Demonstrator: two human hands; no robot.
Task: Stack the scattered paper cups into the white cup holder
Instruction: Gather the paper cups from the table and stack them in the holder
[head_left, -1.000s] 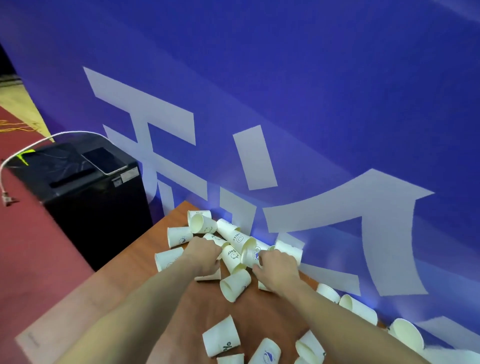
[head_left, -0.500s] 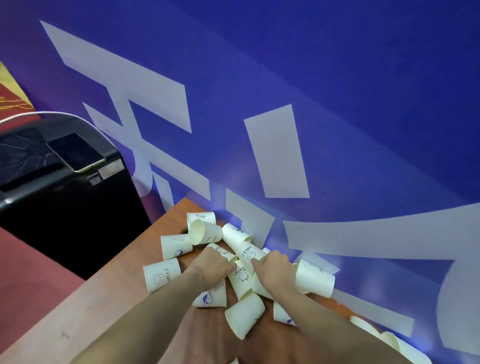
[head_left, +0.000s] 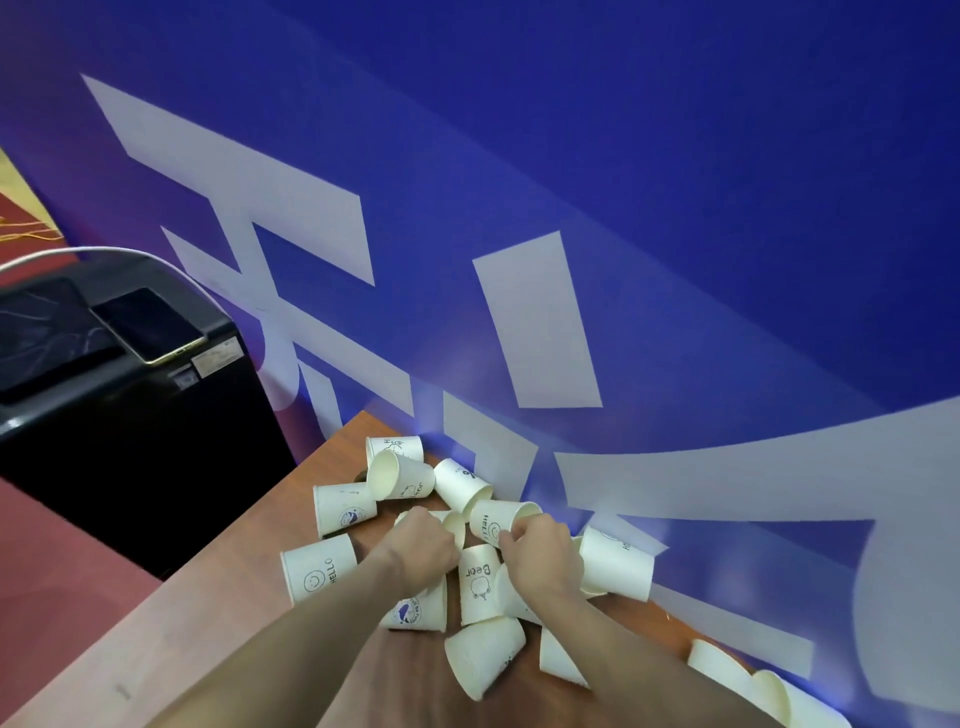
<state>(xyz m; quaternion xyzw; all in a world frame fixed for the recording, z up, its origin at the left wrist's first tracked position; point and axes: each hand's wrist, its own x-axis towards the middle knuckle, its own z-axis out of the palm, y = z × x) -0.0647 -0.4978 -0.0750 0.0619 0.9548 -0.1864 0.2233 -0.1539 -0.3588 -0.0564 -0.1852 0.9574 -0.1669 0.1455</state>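
Paper cups (head_left: 470, 587) lie heaped on the table (head_left: 218, 639) against the wall (head_left: 623, 260) behind. Left of the table stands a cabinet (head_left: 130, 431), a phone (head_left: 148, 332) lying on top.

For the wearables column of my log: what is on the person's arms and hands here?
Nothing worn shows. Both forearms are bare to the bottom edge of the frame, with no sleeves. The left hand and right hand have no gloves, and no watch, band or ring is visible.
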